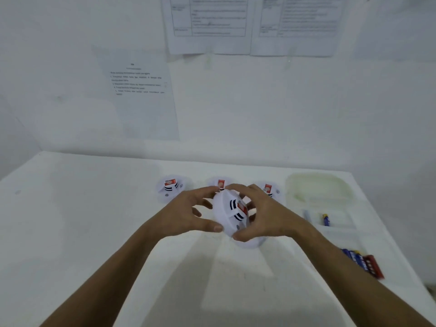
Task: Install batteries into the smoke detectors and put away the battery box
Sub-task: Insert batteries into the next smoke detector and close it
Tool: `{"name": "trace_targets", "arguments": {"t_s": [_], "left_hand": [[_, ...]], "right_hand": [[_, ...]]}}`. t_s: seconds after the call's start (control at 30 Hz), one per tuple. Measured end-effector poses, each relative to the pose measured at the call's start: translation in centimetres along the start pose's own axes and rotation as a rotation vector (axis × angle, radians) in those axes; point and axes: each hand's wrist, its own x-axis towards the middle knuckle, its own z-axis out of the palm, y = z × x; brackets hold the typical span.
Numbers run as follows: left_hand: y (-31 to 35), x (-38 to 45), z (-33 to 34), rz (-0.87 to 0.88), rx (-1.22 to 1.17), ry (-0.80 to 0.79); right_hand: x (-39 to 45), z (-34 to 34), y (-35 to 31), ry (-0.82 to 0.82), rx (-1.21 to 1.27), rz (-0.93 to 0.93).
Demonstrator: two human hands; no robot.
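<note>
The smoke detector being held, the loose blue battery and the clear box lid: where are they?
held smoke detector (230, 212), head view, white top face.
loose blue battery (326, 220), head view, its body.
clear box lid (317, 187), head view, centre.

The middle smoke detector (220, 184) behind the hands (264, 215) is mostly hidden; wall papers' (141, 83) print is too blurred to read.

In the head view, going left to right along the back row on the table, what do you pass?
Left smoke detector → middle smoke detector, partly hidden behind the hands → right smoke detector → translucent battery box.
</note>
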Motion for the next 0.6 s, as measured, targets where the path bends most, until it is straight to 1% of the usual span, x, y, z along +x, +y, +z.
{"name": "trace_targets", "arguments": {"t_s": [0.13,0.2,0.37,0.47,0.6], "left_hand": [[0.6,1.3,2.4,-0.017,0.006,-0.059],[1.2,1.9,3.5,-0.019,0.013,-0.078],[2.4,2.8,4.5,0.033,-0.033,-0.048],[3.3,3.2,4.6,0.101,-0.031,-0.046],[3.5,3.3,4.4,0.105,-0.064,-0.014]], "right_hand": [[-1.9,-1.8,0.9,-0.012,0.195,0.012],[-2.7,-2.4,1.4,0.013,0.286,-0.003],[-3.9,-3.3,3.0,0.108,0.478,-0.010],[-4.3,-3.3,3.4,0.121,0.458,-0.044],[-4.6,-3.3,3.8,0.167,0.412,-0.063]]}}
